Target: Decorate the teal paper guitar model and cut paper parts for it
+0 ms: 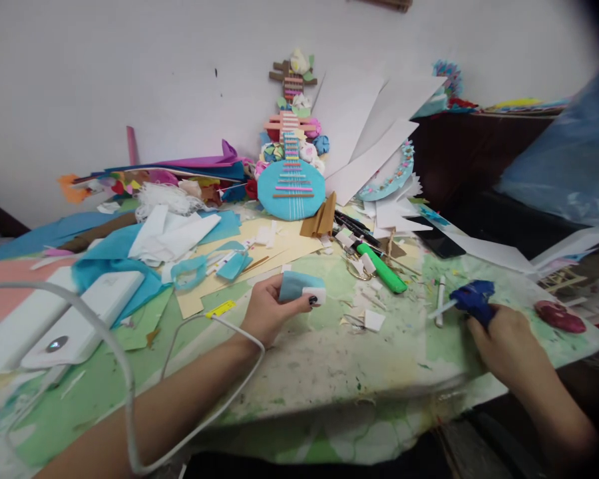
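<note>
Between the thumb and fingers of my left hand [272,306] is a small blue paper piece [299,283], with a white square at its lower right corner under my thumb. My right hand [504,336] grips a dark blue glue gun [474,299] over the table's right side. A white glue stick pokes out toward the left from the glue gun. Just beside it lies a thin white stick [440,303]. Further back, a blue paper lute [292,189] with pink and brown strips and white strings leans upright against the wall, with paper flowers around its neck.
A green-handled tool [382,267] lies mid-table, near a white paper square [374,320]. A black phone [436,238] rests at the back right. A white power bank [84,319] sits left, with a white cable [124,372] looping across my left forearm. Paper sheets [374,140] lean behind.
</note>
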Demonstrator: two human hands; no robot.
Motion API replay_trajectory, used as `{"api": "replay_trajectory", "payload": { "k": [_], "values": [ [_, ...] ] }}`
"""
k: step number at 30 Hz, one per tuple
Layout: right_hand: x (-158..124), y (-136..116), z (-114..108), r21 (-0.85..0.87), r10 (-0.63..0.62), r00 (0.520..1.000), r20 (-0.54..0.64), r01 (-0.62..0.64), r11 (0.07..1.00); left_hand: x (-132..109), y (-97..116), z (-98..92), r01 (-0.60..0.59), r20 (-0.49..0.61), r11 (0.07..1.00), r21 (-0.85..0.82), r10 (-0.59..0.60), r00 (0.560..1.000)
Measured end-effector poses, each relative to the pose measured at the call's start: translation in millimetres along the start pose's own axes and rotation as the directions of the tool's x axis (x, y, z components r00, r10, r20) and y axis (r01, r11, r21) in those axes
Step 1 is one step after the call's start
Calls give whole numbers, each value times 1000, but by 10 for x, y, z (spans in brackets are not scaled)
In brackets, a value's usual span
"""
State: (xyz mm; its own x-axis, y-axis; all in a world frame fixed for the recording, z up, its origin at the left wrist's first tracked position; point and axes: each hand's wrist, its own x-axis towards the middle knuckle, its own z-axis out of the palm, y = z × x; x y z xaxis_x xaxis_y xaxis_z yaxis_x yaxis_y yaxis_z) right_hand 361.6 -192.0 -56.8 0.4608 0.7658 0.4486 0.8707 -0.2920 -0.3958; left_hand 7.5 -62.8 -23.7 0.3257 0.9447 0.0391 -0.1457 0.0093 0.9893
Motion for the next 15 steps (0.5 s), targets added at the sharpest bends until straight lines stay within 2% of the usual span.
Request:
{"api": "replay_trajectory", "payload": {
  "k": [3, 6, 8, 9, 10, 11, 12, 13, 14, 15],
  "values": [
    [96, 70, -6, -155, 29, 998, 52, -21, 988, 12, 0, -2, 34, 12, 998, -46, -33, 999],
    [126, -176, -50, -234, 33, 999, -16, -36, 971, 14, -8, 0, 44, 36, 997, -64, -42, 998],
    [105, -524, -67, -92, -97, 993, -62, 91, 992, 7, -16, 5, 51, 50, 996, -70, -47, 998],
    [81, -735, -57, 74, -155, 988, -12, 155, 985, 3, -19, 8, 56, 56, 996, -70, -52, 997],
    [48, -956, -30, 273, -191, 977, 98, 159, 949, 0, -22, 10, 60, 60, 996, -67, -56, 997],
    [10, -1173, 14, 473, -223, 942, 252, 82, 877, -3, -25, 12, 62, 62, 996, -62, -58, 996],
    [-29, -1377, 75, 620, -245, 879, 409, -70, 782, -6, -28, 12, 62, 64, 997, -51, -58, 996],
    [-65, -1558, 148, 689, -248, 801, 545, -260, 677, -7, -31, 11, 58, 64, 998, -36, -55, 996],
    [-95, -1712, 228, 720, -259, 736, 625, -415, 557, -7, -35, 9, 52, 65, 999, -18, -50, 997],
    [-114, -1836, 306, 728, -260, 701, 664, -527, 439, -7, -40, 6, 47, 66, 999, -2, -47, 997]
  ]
}}
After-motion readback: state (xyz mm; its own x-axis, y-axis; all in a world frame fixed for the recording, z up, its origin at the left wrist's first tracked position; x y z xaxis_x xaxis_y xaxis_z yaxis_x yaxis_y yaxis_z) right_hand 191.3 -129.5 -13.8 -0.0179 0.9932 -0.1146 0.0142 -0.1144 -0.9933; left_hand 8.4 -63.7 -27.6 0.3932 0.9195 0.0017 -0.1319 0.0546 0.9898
